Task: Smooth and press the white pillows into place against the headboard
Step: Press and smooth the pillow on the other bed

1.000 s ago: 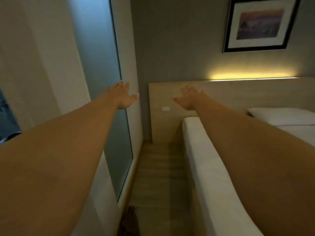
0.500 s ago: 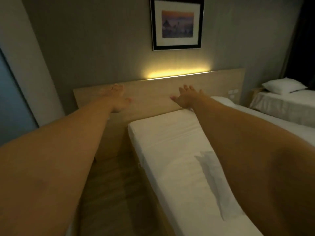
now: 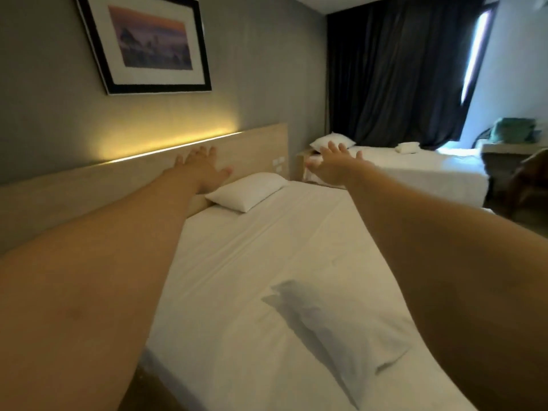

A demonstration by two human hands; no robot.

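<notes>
My left hand point(image 3: 200, 169) and right hand point(image 3: 336, 166) reach out apart, fingers spread, holding nothing. The white pillow point(image 3: 247, 191) lies between them, just below, near the headboard point(image 3: 142, 170). I should lower both palms flat and push it back evenly

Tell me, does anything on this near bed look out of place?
Yes. One pillow lies at the headboard, but a second white pillow lies askew mid-mattress, far from it. Both hands, the left hand and the right hand, are open and touch neither.
</notes>
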